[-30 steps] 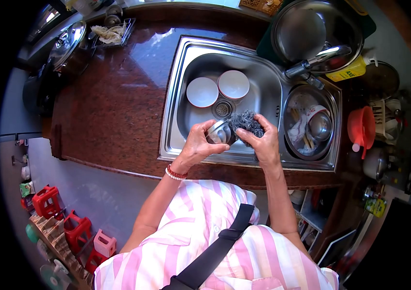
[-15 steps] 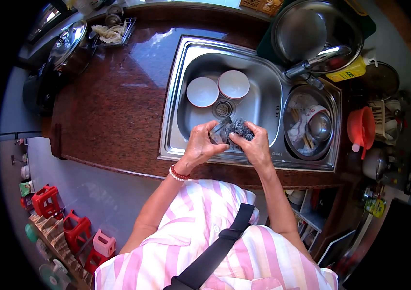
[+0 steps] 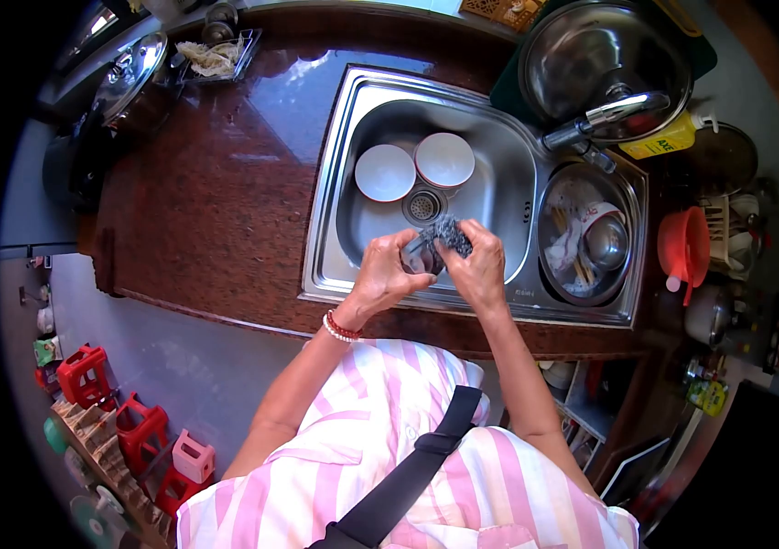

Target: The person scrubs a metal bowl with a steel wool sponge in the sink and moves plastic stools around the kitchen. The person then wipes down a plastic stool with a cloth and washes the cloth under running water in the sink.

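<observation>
Over the near edge of the steel sink (image 3: 499,215), my left hand (image 3: 384,273) grips a small metal container (image 3: 419,258) by its sides. My right hand (image 3: 478,264) is closed round a grey wire scourer (image 3: 449,234), which touches the container's upper right edge. The fingers partly cover both items. Beyond the hands, a white bowl (image 3: 385,173) lies at the left of the basin, and a second white bowl (image 3: 444,160) lies beside it, both behind the drain (image 3: 423,207).
Right of the basin, a metal tub (image 3: 626,285) holds a ladle, a bowl and other utensils. The faucet (image 3: 611,112) reaches across near a large steel lid (image 3: 559,55). A yellow bottle (image 3: 659,142) and a red strainer (image 3: 682,240) stand farther right.
My right hand has moved left with the scourer, bringing it against the container. The container has tilted and turned in my left hand, which stays nearly in place.
</observation>
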The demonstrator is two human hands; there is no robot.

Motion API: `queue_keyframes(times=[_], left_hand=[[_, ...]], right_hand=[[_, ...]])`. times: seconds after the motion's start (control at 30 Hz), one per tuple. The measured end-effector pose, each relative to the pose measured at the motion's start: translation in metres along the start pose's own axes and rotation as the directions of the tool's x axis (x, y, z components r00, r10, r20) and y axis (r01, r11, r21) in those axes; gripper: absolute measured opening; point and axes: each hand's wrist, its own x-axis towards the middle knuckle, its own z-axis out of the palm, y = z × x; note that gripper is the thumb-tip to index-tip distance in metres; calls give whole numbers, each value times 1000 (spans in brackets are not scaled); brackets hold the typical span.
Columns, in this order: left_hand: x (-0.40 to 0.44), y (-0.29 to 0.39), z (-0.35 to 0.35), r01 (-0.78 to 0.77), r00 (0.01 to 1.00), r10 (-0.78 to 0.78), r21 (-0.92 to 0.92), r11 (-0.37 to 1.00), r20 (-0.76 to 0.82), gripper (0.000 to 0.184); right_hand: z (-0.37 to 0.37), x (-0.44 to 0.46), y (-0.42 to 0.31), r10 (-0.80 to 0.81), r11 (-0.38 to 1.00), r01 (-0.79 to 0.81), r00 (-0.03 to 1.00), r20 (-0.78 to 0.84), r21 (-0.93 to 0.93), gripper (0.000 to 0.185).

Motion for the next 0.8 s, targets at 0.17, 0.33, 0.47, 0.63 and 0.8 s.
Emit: queue_keyframes(times=[0.17,0.33,0.47,0.63,0.8], left_hand=[[-2,-5,4,44,999,-43,-81,996,25,29],[-3,-5,5,29,999,-30,16,999,43,27],[-5,-1,4,47,999,-45,-65,997,21,28],[1,-4,2,46,999,-45,-50,998,8,29],[-4,-6,6,20,999,-19,-31,999,33,30]], right_hand=[[-7,-13,-8,8,999,-4,996,90,-53,22],[1,4,-3,42,985,-47,998,-36,-163,24],[-10,-10,0,43,988,-36,998,41,-151,24],[-3,-8,-7,72,989,-69,997,17,-131,24],[-7,-15,-8,66,986,-64,998,7,-154,21]])
